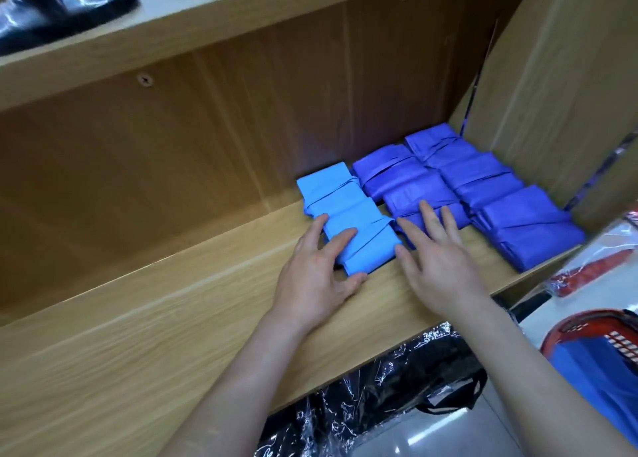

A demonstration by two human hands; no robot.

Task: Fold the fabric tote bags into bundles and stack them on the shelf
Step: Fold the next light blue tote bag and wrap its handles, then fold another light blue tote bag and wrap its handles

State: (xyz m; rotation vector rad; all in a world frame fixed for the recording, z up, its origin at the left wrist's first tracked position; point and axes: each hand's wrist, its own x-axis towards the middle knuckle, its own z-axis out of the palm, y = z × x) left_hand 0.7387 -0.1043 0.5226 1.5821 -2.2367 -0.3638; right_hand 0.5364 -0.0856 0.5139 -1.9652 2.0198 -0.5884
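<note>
Folded tote bundles lie in three rows on the wooden shelf (172, 304). The left row is light blue (345, 211); the middle row (400, 180) and right row (500, 197) are dark blue. My left hand (317, 270) rests on the nearest light blue bundle (366, 249), fingers along its left edge and top, thumb at its front corner. My right hand (438, 260) lies flat with straight fingers on the front dark blue bundle of the middle row, its thumb touching the light blue bundle's right side.
A shelf board (241, 18) above carries shiny black shoes (51, 4). The shelf's side panel (552, 94) stands on the right. Below are black bags in clear plastic (379, 387) and a red basket (587, 336) holding blue fabric at lower right.
</note>
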